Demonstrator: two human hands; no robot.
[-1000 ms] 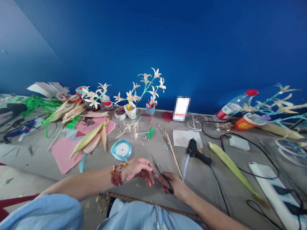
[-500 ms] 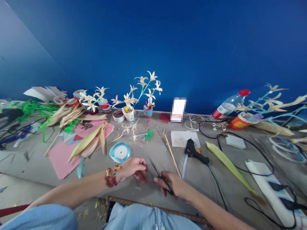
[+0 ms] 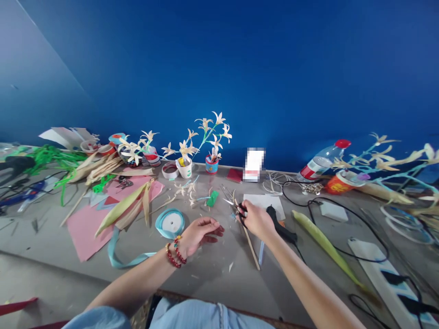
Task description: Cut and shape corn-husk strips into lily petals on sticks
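My right hand (image 3: 257, 219) grips a pair of scissors (image 3: 230, 202) by the dark handles, their blades pointing left over the table. In front of the blades lies a small green piece (image 3: 212, 198) beside pale flowers (image 3: 190, 188) on blue-green stems. My left hand (image 3: 202, 232) hovers above the table with loosely curled fingers apart and nothing visible in them. Just left of it is a spool of light blue ribbon (image 3: 171, 223), its loose end trailing under my left forearm. A thin wooden stick (image 3: 253, 251) lies below my right hand.
A black glue gun (image 3: 286, 233) is partly hidden behind my right forearm. To its right are a corn husk (image 3: 325, 246), black cables and a power strip (image 3: 373, 260). Pink paper (image 3: 82, 233) and husks lie left. Along the wall stand flower-filled cups (image 3: 185, 168) and a plastic bottle (image 3: 317, 163).
My right hand has moved forward with the scissors, away from my body and toward the green piece. My left hand has shifted slightly right and forward. More of the loose ribbon shows.
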